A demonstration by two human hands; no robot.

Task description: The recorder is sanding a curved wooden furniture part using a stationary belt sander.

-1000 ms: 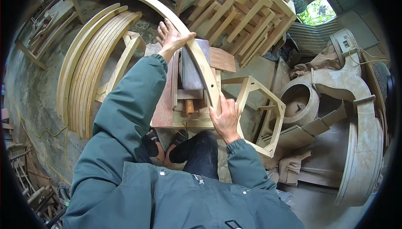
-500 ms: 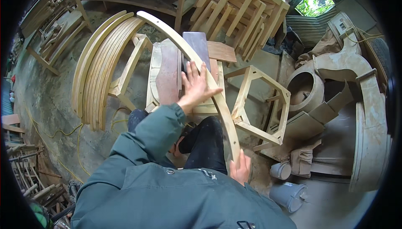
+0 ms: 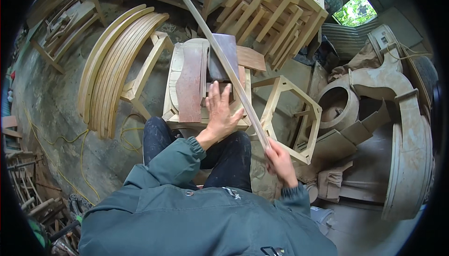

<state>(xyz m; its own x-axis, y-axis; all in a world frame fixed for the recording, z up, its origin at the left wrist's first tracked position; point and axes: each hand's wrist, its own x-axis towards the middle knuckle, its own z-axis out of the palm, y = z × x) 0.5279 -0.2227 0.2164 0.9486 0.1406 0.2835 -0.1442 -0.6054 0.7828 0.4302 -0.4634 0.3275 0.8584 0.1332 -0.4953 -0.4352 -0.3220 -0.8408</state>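
Observation:
A long, slightly curved wooden strip [image 3: 238, 85] slants across the middle, turned so a narrow face shows. My right hand [image 3: 280, 161] is closed round its near end. Beside the strip, my left hand [image 3: 220, 112] has its fingers spread and holds nothing. Beneath them stands a wooden work stand with a reddish-brown wavy-edged board [image 3: 189, 85] on it. A dark purple-grey flat block [image 3: 228, 45] is also on the stand, and the strip passes over it. Whether the strip touches the block cannot be told.
Several curved wooden strips [image 3: 119, 69] lean in a bundle on a wooden frame [image 3: 146, 74] at left. An angular wooden frame [image 3: 314, 129] stands at right, with stacked frames [image 3: 285, 24] behind. Farther right sits a dusty duct-like machine [image 3: 409, 115]. A yellow cord [image 3: 84, 150] crosses the left floor.
The strip has been turned from its broad curved face to a narrow one, and its far end has risen. My right hand has moved forward; my left hand has come off the strip toward me.

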